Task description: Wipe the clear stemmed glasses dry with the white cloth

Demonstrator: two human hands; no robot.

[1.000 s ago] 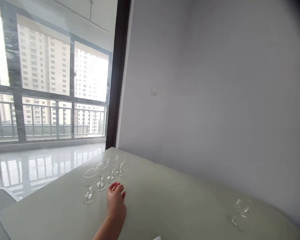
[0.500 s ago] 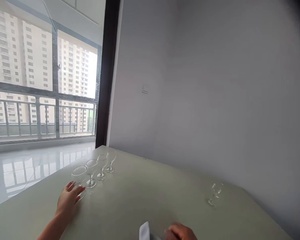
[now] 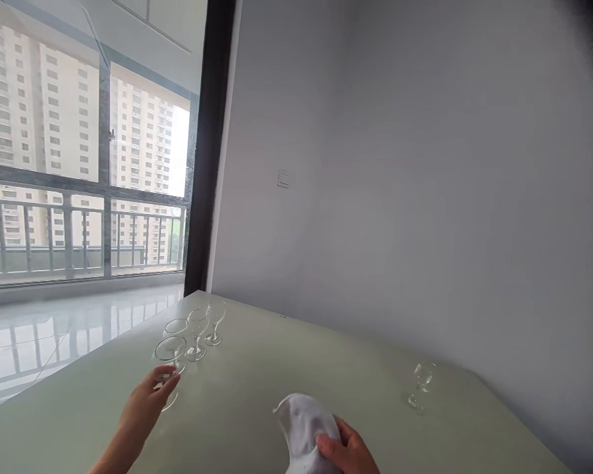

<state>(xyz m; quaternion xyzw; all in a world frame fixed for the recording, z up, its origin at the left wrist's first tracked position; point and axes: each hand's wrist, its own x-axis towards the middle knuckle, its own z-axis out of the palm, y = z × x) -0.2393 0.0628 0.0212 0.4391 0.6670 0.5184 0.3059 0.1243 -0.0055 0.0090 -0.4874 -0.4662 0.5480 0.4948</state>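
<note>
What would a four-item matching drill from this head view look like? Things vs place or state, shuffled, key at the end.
Things
1. Left hand
2. White cloth
3. Light switch
4. Lone glass

Place or state
A. On the grey wall
B. On the table, apart from the other glasses
C. Fingers around the nearest glass
D. In the grip of the right hand

Pairs: 1-C, 2-D, 3-A, 4-B
</note>
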